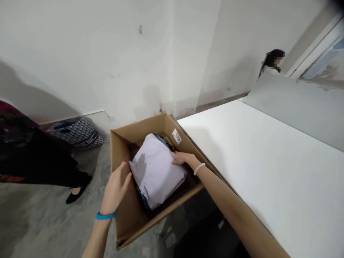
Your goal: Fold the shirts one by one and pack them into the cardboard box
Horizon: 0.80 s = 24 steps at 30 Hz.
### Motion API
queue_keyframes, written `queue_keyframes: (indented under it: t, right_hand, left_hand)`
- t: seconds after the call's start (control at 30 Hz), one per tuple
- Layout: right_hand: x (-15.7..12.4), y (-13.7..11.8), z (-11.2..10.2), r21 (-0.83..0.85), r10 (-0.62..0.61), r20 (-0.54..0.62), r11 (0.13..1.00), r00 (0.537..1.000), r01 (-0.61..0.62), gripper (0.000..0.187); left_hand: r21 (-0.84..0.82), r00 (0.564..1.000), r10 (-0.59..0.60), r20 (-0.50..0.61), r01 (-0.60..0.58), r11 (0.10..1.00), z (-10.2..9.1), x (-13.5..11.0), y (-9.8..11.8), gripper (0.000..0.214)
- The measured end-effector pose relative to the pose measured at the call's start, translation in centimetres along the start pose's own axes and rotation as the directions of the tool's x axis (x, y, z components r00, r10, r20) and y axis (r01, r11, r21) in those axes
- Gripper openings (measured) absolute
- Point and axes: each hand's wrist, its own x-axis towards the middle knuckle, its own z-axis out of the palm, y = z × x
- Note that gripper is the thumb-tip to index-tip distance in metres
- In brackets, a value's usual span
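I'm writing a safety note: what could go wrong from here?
The pale folded cloth could lose its fold, as one corner juts out near the left hand. The bead bracelet behind the right hand might snag, since it sits close to the rim of the cardboard box.

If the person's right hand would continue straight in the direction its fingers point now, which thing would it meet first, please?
The right hand would most likely meet the pale folded cloth first; its fingertips appear to touch the cloth's edge, though exact depth is unclear.
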Motion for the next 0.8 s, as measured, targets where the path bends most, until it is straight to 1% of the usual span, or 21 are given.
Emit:
queue_keyframes:
  t: [0.07,0.1,0.17,0.23,0.3,0.37,0.43,0.5,0.53,0.57,0.63,0.7,0.8]
  right_hand:
    - [-1.1,0.8,0.9,-0.037,0.024,0.150,0.999,0.988,-0.018,0.073]
    - [-1.4,1.1,1.0,-0.056,0.032,0.206,0.998,0.978,-0.020,0.072]
    - [-2.1,1.1,0.7,-0.096,0.037,0.257,0.995,0.966,-0.013,0.058]
    - [-3.0,0.8,0.1,-0.133,0.034,0.252,0.991,0.967,0.000,0.042]
    - [-4.5,0.4,-0.3,-0.158,0.022,0.234,0.987,0.972,0.015,0.036]
    - [-6.6,0.1,-0.3,-0.162,-0.001,0.225,0.986,0.974,0.038,0.037]
    - [-8.8,0.1,0.0,-0.126,-0.042,0.194,0.990,0.980,0.068,0.036]
    - [-10.7,0.4,0.5,-0.061,-0.076,0.128,0.995,0.989,0.084,0.034]
    - [-11.4,0.5,0.9,-0.033,-0.069,0.093,0.997,0.993,0.072,0.033]
    - [-11.9,0.7,1.3,-0.021,-0.034,0.062,0.999,0.998,0.036,0.032]
    - [-12.6,0.7,2.0,-0.051,0.074,0.004,0.996,0.997,-0.073,0.033]
    - [-12.9,0.6,2.5,-0.108,0.144,-0.064,0.983,0.988,-0.150,0.036]
    - [-13.2,0.2,2.8,-0.156,0.141,-0.156,0.974,0.978,-0.165,0.037]
  left_hand:
    - [-0.021,0.999,-0.052,-0.009,0.052,0.998,-0.4,0.0,0.5,0.046]
    - [-0.029,0.997,-0.073,0.005,0.073,0.997,-0.5,0.1,0.7,0.043]
    - [-0.035,0.994,-0.099,0.048,0.100,0.994,-0.7,0.5,1.0,0.039]
    - [-0.034,0.989,-0.115,0.090,0.119,0.992,-0.8,0.7,1.0,0.037]
    - [-0.025,0.986,-0.128,0.107,0.132,0.991,-0.8,0.8,1.0,0.036]
    - [-0.011,0.985,-0.131,0.112,0.133,0.991,-0.8,0.8,1.0,0.035]
    - [-0.010,0.985,-0.134,0.111,0.136,0.991,-0.8,0.9,0.9,0.033]
    - [-0.026,0.984,-0.141,0.113,0.145,0.989,-0.7,1.0,0.9,0.032]
    - [-0.033,0.982,-0.148,0.115,0.152,0.988,-0.6,1.0,0.8,0.031]
    - [-0.035,0.980,-0.157,0.119,0.162,0.986,-0.6,1.0,0.8,0.031]
    - [-0.021,0.976,-0.174,0.130,0.179,0.984,-0.5,1.1,0.7,0.030]
    - [0.009,0.973,-0.183,0.144,0.183,0.983,-0.6,1.2,0.8,0.028]
    - [0.066,0.970,-0.179,0.165,0.170,0.983,-0.8,1.3,1.2,0.027]
